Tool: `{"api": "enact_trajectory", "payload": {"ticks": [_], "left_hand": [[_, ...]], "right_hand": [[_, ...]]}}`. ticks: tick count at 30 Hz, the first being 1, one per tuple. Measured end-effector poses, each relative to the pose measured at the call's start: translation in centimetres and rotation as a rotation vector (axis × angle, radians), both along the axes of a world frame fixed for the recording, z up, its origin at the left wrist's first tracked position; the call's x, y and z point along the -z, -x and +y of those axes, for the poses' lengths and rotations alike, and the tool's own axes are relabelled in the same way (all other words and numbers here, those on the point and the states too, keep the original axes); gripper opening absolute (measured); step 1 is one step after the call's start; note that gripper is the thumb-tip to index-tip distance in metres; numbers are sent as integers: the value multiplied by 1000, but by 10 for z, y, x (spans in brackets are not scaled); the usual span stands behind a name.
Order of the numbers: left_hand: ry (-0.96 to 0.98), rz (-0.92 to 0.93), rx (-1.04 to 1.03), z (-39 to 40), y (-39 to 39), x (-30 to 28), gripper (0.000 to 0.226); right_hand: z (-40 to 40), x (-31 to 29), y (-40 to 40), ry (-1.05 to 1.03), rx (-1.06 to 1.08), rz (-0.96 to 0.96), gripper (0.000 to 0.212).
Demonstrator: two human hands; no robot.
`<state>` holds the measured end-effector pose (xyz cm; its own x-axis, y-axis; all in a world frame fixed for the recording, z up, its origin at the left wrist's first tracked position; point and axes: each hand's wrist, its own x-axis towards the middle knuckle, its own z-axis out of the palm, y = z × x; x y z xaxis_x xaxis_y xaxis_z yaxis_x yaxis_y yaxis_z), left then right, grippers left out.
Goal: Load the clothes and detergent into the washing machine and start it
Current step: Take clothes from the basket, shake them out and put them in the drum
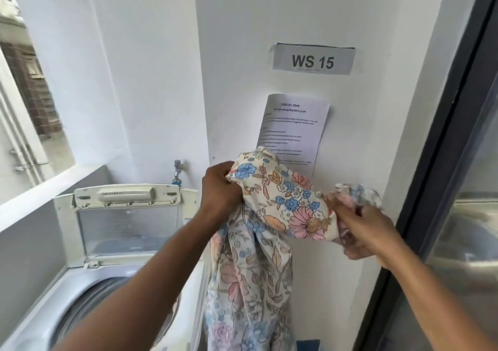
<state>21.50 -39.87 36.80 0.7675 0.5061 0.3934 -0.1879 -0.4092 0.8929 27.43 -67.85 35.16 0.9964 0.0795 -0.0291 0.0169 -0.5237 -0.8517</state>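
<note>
A cream cloth with a blue, pink and orange flower print (280,205) is held up in front of the white wall, its long end hanging down to the bottom edge. My left hand (219,189) grips its upper left part. My right hand (361,232) grips a bunched part on the right, blurred. The top-loading washing machine (80,294) stands at the lower left with its lid (126,216) raised and the drum open. My left forearm crosses over the machine's right side. No detergent is in view.
A tap (177,171) sticks out of the wall behind the machine. A "WS 15" label (312,59) and a printed sheet (293,129) hang on the wall. A window ledge (51,186) runs at the left; a dark-framed glass door (442,189) stands at the right.
</note>
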Motion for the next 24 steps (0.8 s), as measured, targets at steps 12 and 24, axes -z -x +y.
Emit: {"api": "enact_trajectory", "payload": {"ticks": [12, 24], "left_hand": [[-86, -78, -76, -8, 6, -48, 15], [-349, -245, 280, 35, 66, 15, 111]], "right_hand": [[134, 18, 51, 38, -448, -368, 140], [199, 15, 38, -568, -61, -273, 48]]}}
